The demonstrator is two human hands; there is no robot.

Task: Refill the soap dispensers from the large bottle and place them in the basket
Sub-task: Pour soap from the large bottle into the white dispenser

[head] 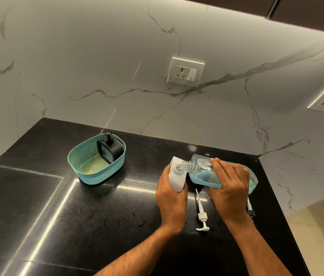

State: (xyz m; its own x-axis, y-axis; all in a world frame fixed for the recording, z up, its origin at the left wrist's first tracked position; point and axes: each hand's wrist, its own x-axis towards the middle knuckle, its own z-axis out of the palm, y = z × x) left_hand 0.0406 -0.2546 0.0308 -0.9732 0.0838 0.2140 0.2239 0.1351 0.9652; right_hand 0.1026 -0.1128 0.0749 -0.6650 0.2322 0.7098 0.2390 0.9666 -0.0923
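Note:
My left hand [170, 194] grips a white soap dispenser [175, 177] standing on the black counter, its top open. My right hand [229, 185] holds the large clear bottle [201, 170] of blue soap, tipped over so its neck meets the dispenser's opening. A white pump head [201, 215] lies on the counter between my wrists. Another pump [250, 209] with a dark collar lies partly hidden behind my right wrist. A teal basket [81, 166] stands to the left with a black soap dispenser [109, 147] leaning inside it.
The black counter [77, 216] ends at a marble wall behind and drops off at the right edge. Two wall sockets [186, 72] sit on the backsplash. A dark object [209, 155] peeks out behind the bottle.

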